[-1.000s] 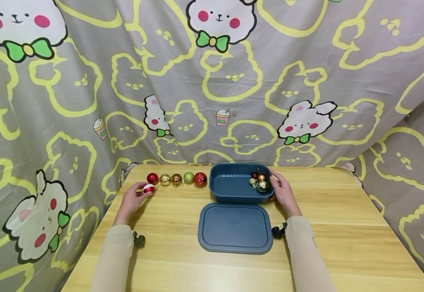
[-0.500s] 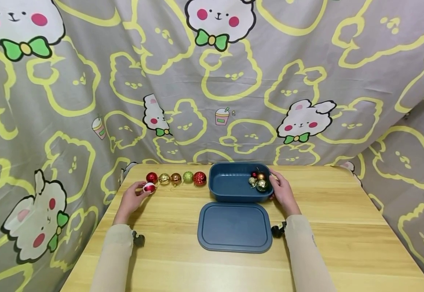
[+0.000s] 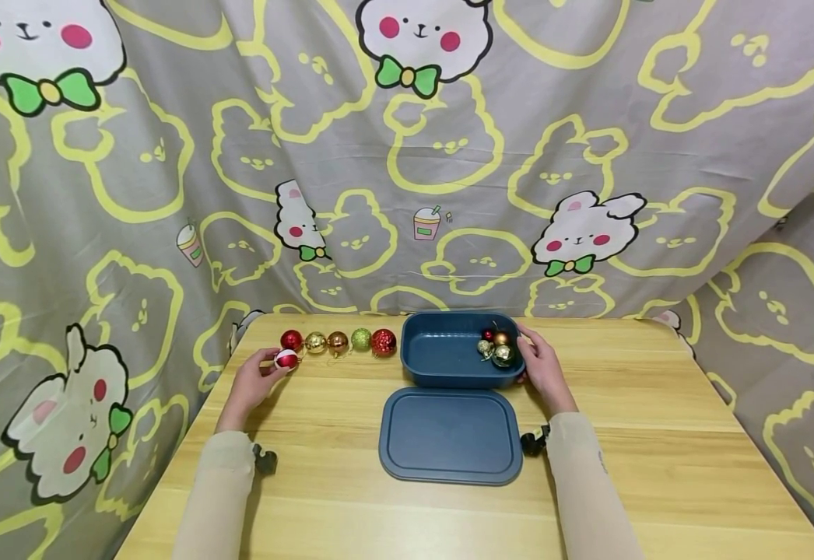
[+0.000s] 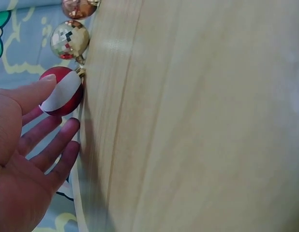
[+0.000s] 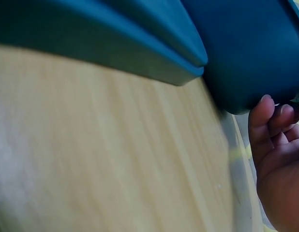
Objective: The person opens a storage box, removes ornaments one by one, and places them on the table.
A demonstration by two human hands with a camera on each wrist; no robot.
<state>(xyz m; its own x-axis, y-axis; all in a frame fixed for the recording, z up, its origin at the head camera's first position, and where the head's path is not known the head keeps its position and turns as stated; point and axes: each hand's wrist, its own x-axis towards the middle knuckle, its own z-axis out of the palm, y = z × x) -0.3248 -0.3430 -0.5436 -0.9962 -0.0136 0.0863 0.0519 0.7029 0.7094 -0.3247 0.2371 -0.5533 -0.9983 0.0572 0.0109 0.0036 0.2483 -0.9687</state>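
Observation:
My left hand (image 3: 256, 381) pinches a red-and-white Christmas ball (image 3: 285, 359) at the left of the table. In the left wrist view, the thumb lies on the front of this Christmas ball (image 4: 63, 92), and the lower fingers spread loosely beneath it. Just behind it, a row runs rightward: a red ball (image 3: 291, 340), a gold ball (image 3: 316, 342), a bronze ball (image 3: 338, 342), a green ball (image 3: 361, 339) and a glittery red ball (image 3: 384, 343). My right hand (image 3: 545, 372) holds the right end of an uncovered blue storage box (image 3: 442, 381); the right wrist view shows its curled fingers (image 5: 263, 113) against the wall.
Several small ornaments (image 3: 502, 355) lie in the box's right end. Its blue lid (image 3: 450, 435) rests flat on the wooden table (image 3: 323, 482) in front. A patterned curtain (image 3: 477, 171) hangs behind the table and along its sides.

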